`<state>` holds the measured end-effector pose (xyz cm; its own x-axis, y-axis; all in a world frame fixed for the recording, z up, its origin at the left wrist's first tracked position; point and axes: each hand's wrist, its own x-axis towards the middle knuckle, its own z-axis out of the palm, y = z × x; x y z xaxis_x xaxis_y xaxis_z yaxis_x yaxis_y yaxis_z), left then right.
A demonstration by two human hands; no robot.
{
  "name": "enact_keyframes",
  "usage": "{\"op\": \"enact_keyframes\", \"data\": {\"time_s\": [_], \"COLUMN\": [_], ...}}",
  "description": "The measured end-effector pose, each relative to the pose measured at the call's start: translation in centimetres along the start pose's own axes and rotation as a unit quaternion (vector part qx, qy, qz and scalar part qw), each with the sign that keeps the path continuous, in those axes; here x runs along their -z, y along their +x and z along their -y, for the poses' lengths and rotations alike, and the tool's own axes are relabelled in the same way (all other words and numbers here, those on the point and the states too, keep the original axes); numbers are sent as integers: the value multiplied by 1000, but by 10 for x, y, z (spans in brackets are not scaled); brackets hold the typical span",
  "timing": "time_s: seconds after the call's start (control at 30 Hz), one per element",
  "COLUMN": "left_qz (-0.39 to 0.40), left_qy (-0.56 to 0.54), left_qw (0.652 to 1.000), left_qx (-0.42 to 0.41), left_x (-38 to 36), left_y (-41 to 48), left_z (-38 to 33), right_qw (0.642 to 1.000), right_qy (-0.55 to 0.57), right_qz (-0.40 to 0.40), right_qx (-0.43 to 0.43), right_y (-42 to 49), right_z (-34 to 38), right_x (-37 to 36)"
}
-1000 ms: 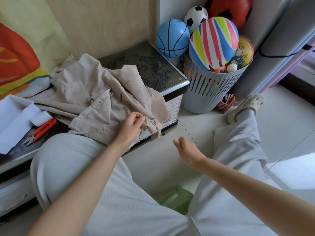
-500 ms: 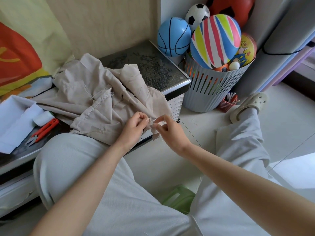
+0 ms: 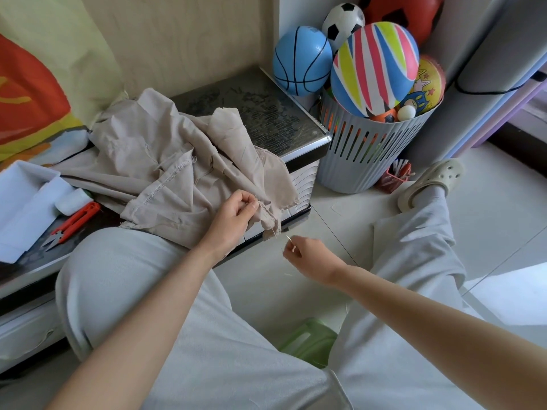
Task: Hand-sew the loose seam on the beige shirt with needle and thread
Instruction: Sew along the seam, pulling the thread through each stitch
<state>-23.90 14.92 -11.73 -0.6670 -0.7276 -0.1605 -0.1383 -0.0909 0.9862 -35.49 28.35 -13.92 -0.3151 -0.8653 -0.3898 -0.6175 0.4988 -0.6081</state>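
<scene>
The beige shirt (image 3: 165, 170) lies crumpled on a low dark-topped cabinet (image 3: 266, 113) and hangs over its front edge. My left hand (image 3: 236, 213) pinches the shirt's frayed seam edge near the hanging corner. My right hand (image 3: 307, 253) is below and right of that corner, away from the cloth, pinching a thin needle (image 3: 290, 240) that points up and left. A short pale thread (image 3: 273, 232) runs from the seam toward the needle.
Red thread snips (image 3: 74, 221), a white spool (image 3: 72, 199) and a white box (image 3: 23, 199) sit on the cabinet at left. A grey slatted basket (image 3: 364, 155) full of balls stands right of the cabinet. My legs flank a green stool (image 3: 307, 340) on the tiled floor.
My right hand went to the seam beside my left hand, then pulled back down and right with the needle. My left hand kept its hold on the seam.
</scene>
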Motion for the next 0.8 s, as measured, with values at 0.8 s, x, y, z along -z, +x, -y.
{"op": "enact_keyframes", "data": {"time_s": [0.8], "left_qz": [16], "left_qy": [51], "left_qw": [999], "left_qx": [-4], "left_x": [0], "left_y": [-4], "left_z": [-5], "right_qw": [978], "right_qy": [162], "right_qz": [-120], "right_qx": [58], "right_y": [11], "right_z": [47], "right_x": [25]}}
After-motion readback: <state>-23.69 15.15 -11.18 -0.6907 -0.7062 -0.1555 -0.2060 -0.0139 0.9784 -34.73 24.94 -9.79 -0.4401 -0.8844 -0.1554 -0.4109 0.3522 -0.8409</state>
